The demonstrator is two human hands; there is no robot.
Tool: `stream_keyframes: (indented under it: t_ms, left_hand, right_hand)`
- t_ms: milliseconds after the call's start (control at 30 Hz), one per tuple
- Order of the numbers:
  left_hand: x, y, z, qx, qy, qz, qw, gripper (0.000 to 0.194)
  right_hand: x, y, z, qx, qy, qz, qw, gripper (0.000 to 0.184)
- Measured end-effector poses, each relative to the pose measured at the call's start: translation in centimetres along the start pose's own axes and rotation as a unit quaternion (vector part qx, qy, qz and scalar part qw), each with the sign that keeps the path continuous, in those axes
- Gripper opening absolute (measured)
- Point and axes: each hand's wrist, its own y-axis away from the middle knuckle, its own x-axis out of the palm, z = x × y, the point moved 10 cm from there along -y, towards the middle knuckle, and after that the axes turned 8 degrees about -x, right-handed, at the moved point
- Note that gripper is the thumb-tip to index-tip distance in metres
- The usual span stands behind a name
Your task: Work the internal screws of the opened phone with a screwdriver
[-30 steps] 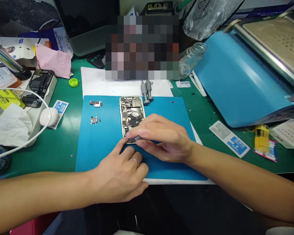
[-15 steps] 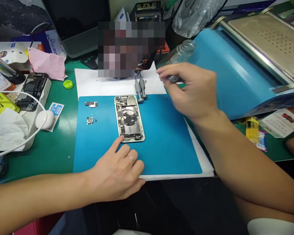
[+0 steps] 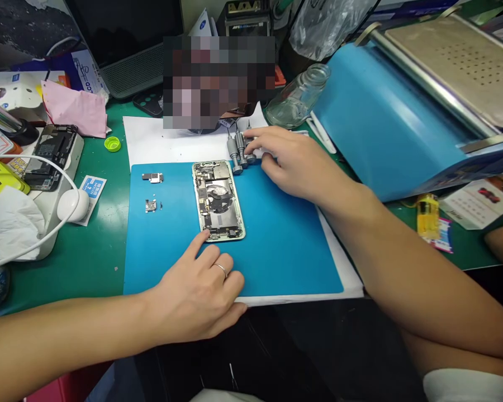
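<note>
On the blue mat (image 3: 285,245) lies an opened phone (image 3: 224,215), its inner boards and battery bay exposed. My left hand (image 3: 205,285) rests below it, index fingertip pressing the phone's lower left corner. The other fingers are loosely bent and grip nothing. My right hand (image 3: 289,159) is at the mat's far edge, over a group of small grey screwdrivers (image 3: 233,153). Its fingertips touch the rightmost screwdriver (image 3: 250,153), with the thumb apart. Two small metal phone parts (image 3: 152,177) and some tiny pieces lie left of the phone.
A glass jar (image 3: 297,97) lies tilted behind my right hand. Right of it stands a large blue machine (image 3: 377,123) with a perforated plate. A white cable (image 3: 62,223) loops in at left, near another opened phone (image 3: 50,156) and a green cap (image 3: 112,144).
My right hand left the phone with a screwdriver, swung up to the right, then came down by the others, where three now lie. My left hand stayed on the phone. The view shifted slightly.
</note>
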Motion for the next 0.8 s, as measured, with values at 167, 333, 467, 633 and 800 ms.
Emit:
stream_keyframes:
  t_ms: [167, 333, 467, 633, 800]
  left_hand:
    - [-0.1, 0.0, 0.0, 0.001, -0.005, -0.007, 1.0, 0.028]
    - [-0.1, 0.0, 0.0, 0.001, -0.007, -0.006, 1.0, 0.029]
    - [0.0, 0.0, 0.0, 0.001, -0.004, -0.004, 1.0, 0.029]
    - [-0.1, 0.0, 0.0, 0.001, -0.003, -0.005, 1.0, 0.03]
    - [-0.2, 0.1, 0.0, 0.002, -0.005, -0.008, 1.0, 0.028]
  right_hand:
    - [-0.3, -0.1, 0.9, -0.003, -0.003, -0.014, 1.0, 0.031]
    - [0.2, 0.0, 1.2, -0.01, 0.009, 0.015, 1.0, 0.026]
    - [0.8, 0.1, 0.8, -0.017, 0.018, 0.03, 0.999, 0.023]
    - [0.4, 0.0, 1.0, -0.019, -0.016, -0.012, 1.0, 0.019]
    - [-0.9, 0.0, 1.5, -0.004, -0.065, -0.094, 0.993, 0.014]
